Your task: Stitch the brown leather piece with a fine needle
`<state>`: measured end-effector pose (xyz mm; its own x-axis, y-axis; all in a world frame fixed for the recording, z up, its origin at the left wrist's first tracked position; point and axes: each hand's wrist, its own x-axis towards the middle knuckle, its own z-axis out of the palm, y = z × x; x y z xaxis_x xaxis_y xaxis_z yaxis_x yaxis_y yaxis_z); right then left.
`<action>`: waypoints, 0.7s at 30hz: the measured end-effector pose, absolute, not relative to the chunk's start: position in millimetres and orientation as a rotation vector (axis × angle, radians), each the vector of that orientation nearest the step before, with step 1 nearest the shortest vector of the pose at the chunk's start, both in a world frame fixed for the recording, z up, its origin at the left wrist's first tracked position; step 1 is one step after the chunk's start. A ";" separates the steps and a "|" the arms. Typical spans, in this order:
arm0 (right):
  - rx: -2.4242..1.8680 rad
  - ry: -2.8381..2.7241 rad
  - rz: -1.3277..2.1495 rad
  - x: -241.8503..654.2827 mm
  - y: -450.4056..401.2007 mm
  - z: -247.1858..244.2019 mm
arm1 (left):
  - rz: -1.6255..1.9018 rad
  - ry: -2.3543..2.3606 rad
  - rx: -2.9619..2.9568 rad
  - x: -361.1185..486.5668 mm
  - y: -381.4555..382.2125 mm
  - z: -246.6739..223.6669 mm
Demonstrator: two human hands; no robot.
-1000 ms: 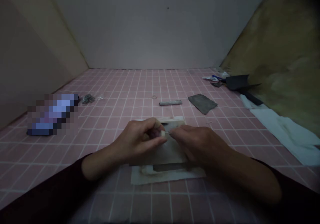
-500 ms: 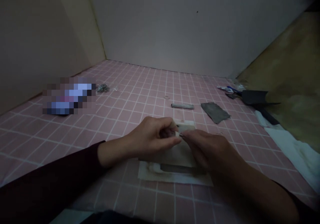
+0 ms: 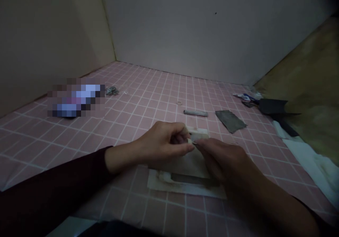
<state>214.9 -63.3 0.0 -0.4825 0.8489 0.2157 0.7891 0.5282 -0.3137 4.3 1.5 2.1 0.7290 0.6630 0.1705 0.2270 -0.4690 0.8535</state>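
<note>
My left hand pinches a small pale piece between thumb and fingers; its shape is mostly hidden. Close against it, my right hand is closed around a thin tool with a narrow metal tip, which points at the pale piece. The fingers cover the rest of that tool. Both hands are over a pale flat block lying on a whitish sheet. A dark grey strip shows along the near side of the block.
Beyond the hands lie a pale ring, a grey rod and a dark grey sheet. A blurred-out phone-like object and small metallic rings are at left. Dark items and white paper line the right, on pink checked cloth.
The whole view has shifted slightly, so things on the cloth appear a little further right. Both hands keep their grips and stay together, with the metal tip still beside the pale piece.
</note>
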 end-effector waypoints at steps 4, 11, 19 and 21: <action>-1.362 -2.436 0.558 211.3 -62.3 10.2 | 0.638 0.623 2.258 2.6 1.7 2.8; -1.323 -2.459 0.506 216.1 -61.0 7.8 | 0.634 0.629 2.254 2.5 0.3 2.1; -1.350 -2.449 0.526 213.1 -61.5 8.5 | 0.628 0.634 2.273 2.1 1.6 2.8; -1.341 -2.429 0.702 211.7 -59.4 15.3 | 0.643 0.599 2.382 1.6 1.5 3.4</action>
